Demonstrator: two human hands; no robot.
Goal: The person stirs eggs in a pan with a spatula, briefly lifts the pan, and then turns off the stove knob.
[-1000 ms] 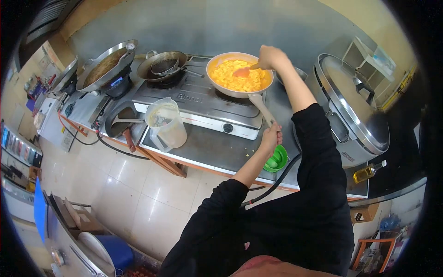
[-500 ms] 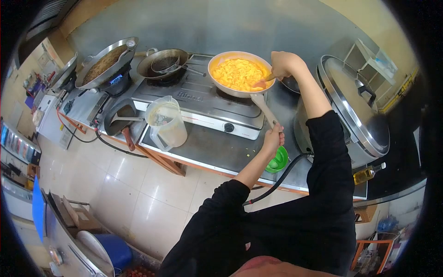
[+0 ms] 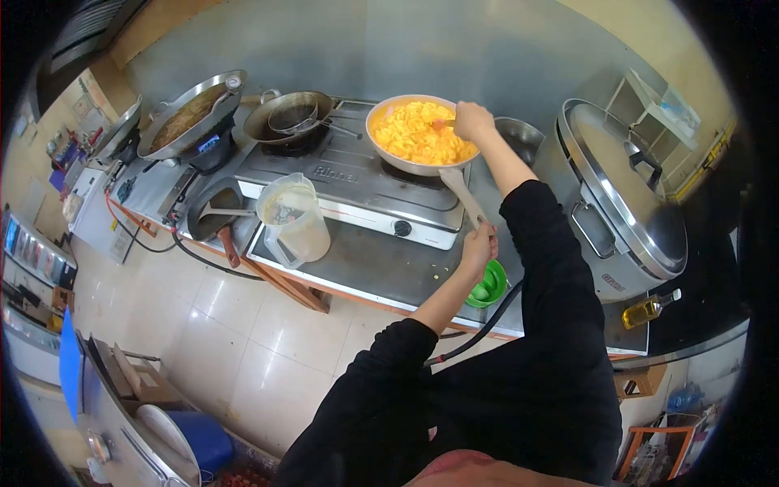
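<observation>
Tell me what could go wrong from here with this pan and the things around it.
The right hand is close to the rim of the pan, so it might get burned if the pan is hot. The yellow food reaches near the rim, so a brisk stir could spill some. The clear jug stands near the counter's front edge and might get knocked off.

Single head view, wide and steep

Camera at wearer's head; faces forward and steeply down. Black long-sleeved top (image 3: 487, 390) fills lower centre, very near. Grey metal-topped table (image 3: 373, 264) crosses mid-frame, slanting down rightward; cream-rimmed round frying pan (image 3: 420, 169) lies within arm's reach, above centre. Grey metal wall panel (image 3: 324, 53) beyond. Edges curved, corners dark.
</observation>
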